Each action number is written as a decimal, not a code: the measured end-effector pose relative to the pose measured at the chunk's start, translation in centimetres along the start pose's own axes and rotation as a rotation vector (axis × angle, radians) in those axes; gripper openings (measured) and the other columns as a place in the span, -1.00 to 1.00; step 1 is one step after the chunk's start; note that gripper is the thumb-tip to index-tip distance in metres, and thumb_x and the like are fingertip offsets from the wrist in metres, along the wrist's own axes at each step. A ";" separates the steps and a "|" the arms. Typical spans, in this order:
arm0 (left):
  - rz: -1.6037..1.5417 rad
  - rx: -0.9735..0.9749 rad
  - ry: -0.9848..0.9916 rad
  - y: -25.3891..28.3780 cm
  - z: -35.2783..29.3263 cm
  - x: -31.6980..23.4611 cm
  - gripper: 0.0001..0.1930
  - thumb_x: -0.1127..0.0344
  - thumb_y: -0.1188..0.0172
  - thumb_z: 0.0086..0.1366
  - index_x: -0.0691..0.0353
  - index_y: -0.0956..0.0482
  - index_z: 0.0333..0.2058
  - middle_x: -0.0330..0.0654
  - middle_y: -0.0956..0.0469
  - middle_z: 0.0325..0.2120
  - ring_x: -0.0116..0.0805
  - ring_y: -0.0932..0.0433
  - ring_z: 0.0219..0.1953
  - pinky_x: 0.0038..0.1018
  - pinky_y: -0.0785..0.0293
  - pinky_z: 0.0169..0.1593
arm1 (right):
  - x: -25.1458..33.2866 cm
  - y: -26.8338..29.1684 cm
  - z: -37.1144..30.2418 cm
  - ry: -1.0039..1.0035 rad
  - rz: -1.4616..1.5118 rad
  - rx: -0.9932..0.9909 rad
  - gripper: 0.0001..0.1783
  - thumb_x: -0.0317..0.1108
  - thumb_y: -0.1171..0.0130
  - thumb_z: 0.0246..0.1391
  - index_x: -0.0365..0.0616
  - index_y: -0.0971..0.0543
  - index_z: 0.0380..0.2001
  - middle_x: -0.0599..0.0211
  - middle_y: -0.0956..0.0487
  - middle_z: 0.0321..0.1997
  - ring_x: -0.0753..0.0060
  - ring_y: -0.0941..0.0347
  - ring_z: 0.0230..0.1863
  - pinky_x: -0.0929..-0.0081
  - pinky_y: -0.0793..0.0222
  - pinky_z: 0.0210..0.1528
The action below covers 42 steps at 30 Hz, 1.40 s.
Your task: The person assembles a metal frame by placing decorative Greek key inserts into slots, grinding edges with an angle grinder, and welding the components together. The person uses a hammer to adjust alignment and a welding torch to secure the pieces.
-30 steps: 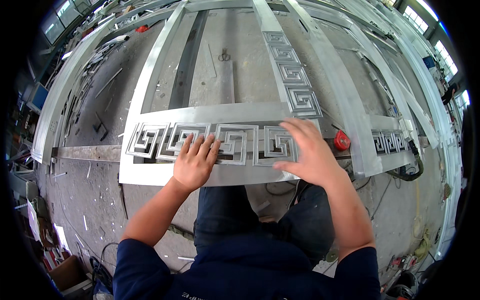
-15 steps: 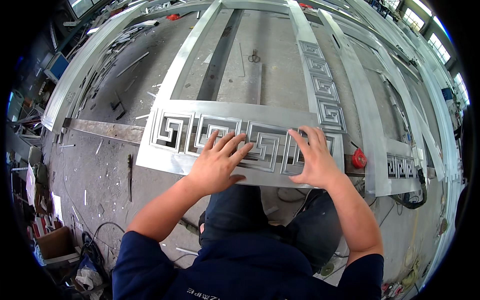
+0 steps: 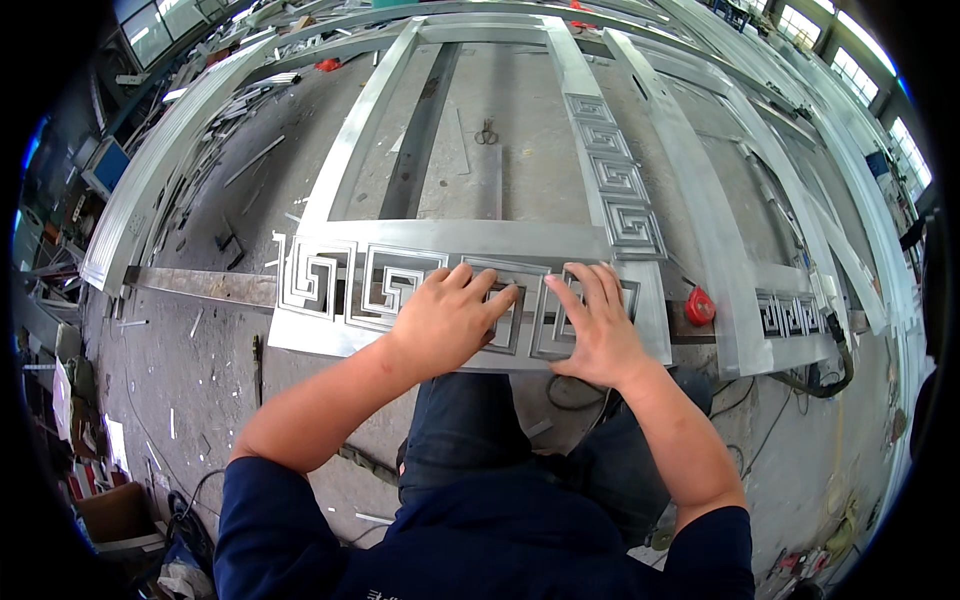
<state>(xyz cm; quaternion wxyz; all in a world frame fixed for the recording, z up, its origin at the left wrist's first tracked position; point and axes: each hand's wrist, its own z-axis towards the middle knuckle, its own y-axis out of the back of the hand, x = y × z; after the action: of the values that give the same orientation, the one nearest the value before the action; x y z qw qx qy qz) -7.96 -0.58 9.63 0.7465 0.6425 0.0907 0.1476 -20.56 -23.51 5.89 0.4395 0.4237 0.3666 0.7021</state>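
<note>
So, the left hand [image 3: 450, 318] is over the third metal spiral [image 3: 515, 330] from the left, fingers bent, can't tell if they're pinching it. The right hand [image 3: 606, 340] covers part of the rightmost spiral [image 3: 540, 325], thumb and fingers spread apart. Both spirals sit at the silver frame's [image 3: 435, 237] near end. Red tape measure [image 3: 700, 307] near its right, scissors [image 3: 487, 134] farther off.

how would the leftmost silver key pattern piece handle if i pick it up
The key pattern piece is probably stiff, since its corners look crisp; likely light for its size, being largely open gaps; maybe slippery, given its shine.
</note>
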 end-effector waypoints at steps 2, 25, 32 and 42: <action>0.039 0.035 -0.074 -0.3 0.7 0.3 -0.31 0.15 -0.48 0.08 0.08 -0.50 0.21 -0.10 -0.57 0.03 -0.14 -0.54 0.05 -0.27 -0.52 0.12 | 0.0 0.4 -0.1 0.009 -0.034 0.030 0.26 -0.17 -0.68 -0.48 0.07 -0.28 0.42 -0.06 -0.22 0.37 -0.22 -0.07 0.44 -0.23 0.05 0.53; -0.111 0.502 0.117 -6.4 7.6 3.9 -0.27 0.11 -0.42 0.12 0.04 -0.49 0.30 -0.12 -0.64 -0.03 -0.08 -0.50 0.12 -0.25 -0.47 0.24 | -6.4 -0.6 -18.8 -0.733 0.137 -0.745 -0.51 -0.33 -0.45 0.08 -0.30 -0.56 0.03 0.13 -0.60 -0.09 0.18 -0.57 -0.10 0.30 -0.49 0.02; -0.128 0.447 0.092 -7.3 7.9 3.9 -0.27 0.11 -0.44 0.09 0.04 -0.51 0.29 -0.11 -0.64 -0.01 -0.07 -0.52 0.11 -0.25 -0.47 0.24 | -7.2 -0.9 -18.4 -0.702 0.135 -0.691 -0.57 -0.33 -0.44 0.09 -0.27 -0.58 -0.01 0.14 -0.61 -0.16 0.18 -0.58 -0.18 0.32 -0.50 -0.07; -0.122 0.491 0.083 -7.1 7.9 4.0 -0.27 0.07 -0.43 0.11 0.04 -0.51 0.29 -0.13 -0.66 -0.01 -0.07 -0.52 0.14 -0.26 -0.47 0.26 | -7.0 -0.9 -17.9 -0.699 0.146 -0.674 -0.60 -0.32 -0.42 0.12 -0.30 -0.59 -0.04 0.13 -0.62 -0.17 0.19 -0.58 -0.19 0.33 -0.51 -0.08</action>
<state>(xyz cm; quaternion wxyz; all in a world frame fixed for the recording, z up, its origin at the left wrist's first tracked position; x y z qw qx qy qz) -0.95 -7.49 4.10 0.5714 0.7911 0.1931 0.1022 -34.90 -32.25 -3.48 0.5987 0.4926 -0.0812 0.6264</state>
